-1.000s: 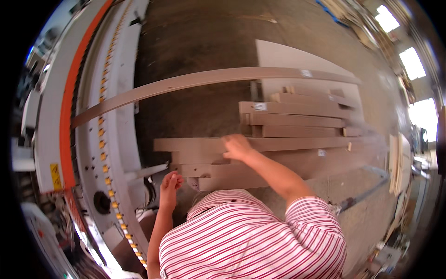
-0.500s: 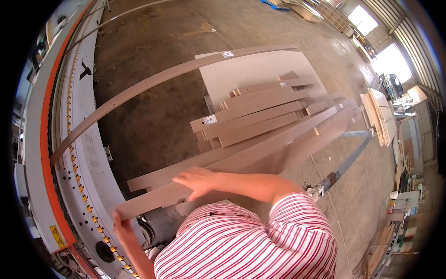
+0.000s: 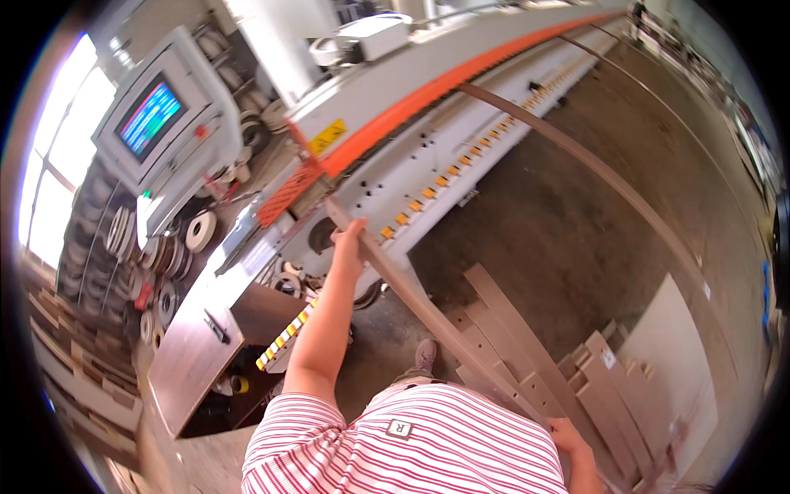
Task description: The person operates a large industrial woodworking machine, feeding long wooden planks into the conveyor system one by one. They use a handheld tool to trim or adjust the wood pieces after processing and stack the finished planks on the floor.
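My left hand [image 3: 349, 237] is closed round the near end of a long, narrow brown board [image 3: 424, 311], with my arm stretched forward. This end of the board is at the near end of the long machine [image 3: 374, 193], beside its row of yellow rollers. From there the board slants down to the right past my body. My right hand [image 3: 568, 436] grips its edge lower down, with its fingers partly hidden. Beneath and beyond the board lies a pile of similar brown boards [image 3: 514, 317]. Another long brown strip [image 3: 613, 181] reaches out from the machine's orange guard.
A control panel with a lit screen [image 3: 151, 115] stands at the left. Below it are rolls of edging tape [image 3: 200, 230] and a cabinet [image 3: 193, 362] with a dark knife-like tool [image 3: 216, 326] on top. A pale sheet [image 3: 687, 362] lies under the pile at the right.
The view has swung left toward the machine's end and control panel. My left hand has carried the board's end forward to the machine. My right hand, open over the board before, now grips its edge.
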Tool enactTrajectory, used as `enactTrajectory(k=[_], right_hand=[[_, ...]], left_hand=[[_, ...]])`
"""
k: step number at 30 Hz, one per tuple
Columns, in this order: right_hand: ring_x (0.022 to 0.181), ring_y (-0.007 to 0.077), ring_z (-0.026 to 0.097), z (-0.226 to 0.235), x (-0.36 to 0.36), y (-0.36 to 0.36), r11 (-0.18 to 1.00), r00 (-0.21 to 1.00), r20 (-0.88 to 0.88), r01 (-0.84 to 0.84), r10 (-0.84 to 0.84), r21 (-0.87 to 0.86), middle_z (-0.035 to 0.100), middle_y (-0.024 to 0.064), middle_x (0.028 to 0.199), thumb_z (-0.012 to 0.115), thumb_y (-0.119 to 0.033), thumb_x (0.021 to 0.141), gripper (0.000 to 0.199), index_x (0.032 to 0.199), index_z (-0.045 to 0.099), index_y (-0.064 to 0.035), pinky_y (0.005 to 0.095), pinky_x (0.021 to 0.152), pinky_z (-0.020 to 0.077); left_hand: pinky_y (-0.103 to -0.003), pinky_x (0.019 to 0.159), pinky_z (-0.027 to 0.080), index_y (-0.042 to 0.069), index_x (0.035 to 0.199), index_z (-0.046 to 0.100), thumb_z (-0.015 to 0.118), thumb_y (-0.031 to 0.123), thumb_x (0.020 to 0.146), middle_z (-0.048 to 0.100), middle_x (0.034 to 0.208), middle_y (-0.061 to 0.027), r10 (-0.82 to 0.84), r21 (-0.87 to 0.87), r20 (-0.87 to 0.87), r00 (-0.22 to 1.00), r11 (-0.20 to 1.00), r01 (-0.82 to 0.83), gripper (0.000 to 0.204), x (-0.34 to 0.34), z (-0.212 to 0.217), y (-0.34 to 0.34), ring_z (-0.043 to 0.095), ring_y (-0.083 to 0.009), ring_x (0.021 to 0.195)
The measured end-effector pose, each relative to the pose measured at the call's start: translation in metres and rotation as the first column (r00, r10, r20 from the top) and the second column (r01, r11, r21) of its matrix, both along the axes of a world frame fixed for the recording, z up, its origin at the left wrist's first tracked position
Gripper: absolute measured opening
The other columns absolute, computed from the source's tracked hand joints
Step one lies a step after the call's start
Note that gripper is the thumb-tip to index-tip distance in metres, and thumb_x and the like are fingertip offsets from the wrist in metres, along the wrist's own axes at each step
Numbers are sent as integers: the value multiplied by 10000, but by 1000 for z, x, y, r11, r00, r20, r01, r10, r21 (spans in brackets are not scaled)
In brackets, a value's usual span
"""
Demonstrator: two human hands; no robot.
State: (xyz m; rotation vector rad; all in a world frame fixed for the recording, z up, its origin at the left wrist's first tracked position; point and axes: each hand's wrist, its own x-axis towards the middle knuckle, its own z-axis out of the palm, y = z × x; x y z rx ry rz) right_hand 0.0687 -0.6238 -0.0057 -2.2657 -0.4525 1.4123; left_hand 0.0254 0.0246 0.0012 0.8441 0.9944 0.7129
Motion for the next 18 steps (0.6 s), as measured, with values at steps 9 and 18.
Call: enactTrajectory(k=[9, 18], right_hand=[[741, 329, 629, -5, 19, 95, 977, 988, 142, -85, 58, 197, 670, 178, 781, 512, -469, 954, 491, 900, 661, -4, 423, 697, 488], [793, 512, 603, 29, 13, 203, 960, 842, 491, -276, 221, 40, 633, 301, 789, 385, -479, 995, 526, 907, 618, -16, 587, 715, 460]], left_hand=[[-369, 802, 536, -100, 1249, 365, 885, 438, 645, 559, 1163, -215, 268, 400, -549, 792, 916, -32, 962, -8, -25, 39, 614, -285, 1029], [-422, 909, 500, -148, 1267, 374, 808, 513, 690, 570, 1204, -300, 323, 388, -577, 750, 917, -96, 978, -9, -51, 67, 601, -398, 1099]])
